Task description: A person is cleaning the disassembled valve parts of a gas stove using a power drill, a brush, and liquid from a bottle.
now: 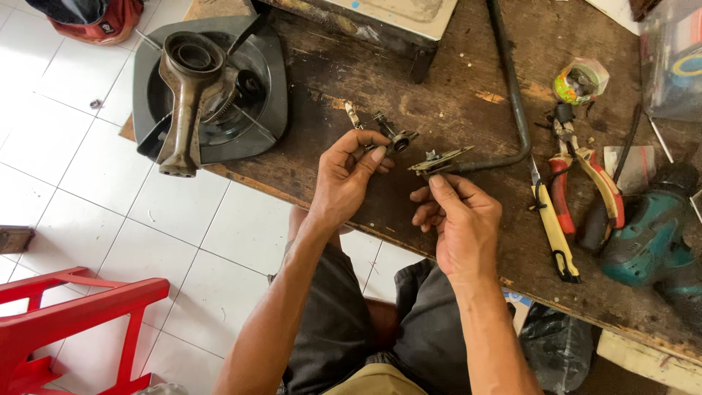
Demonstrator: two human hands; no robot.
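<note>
Left hand (351, 172) pinches small valve fitting (397, 139), right hand (457, 216) pinches thin metal bracket (441, 159) near workbench (409, 212) front edge; both likely light, rigid, greasy—grip by edges.

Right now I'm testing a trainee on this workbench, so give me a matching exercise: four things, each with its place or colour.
Things:
1. left hand
2. right hand
3. pliers
4. stool

Places or colours:
A. red, on the tiled floor
B. red and yellow handles, on the bench
C. pinches a small valve part
D. holds a flat metal piece

Pairs: 1-C, 2-D, 3-B, 4-A
</note>
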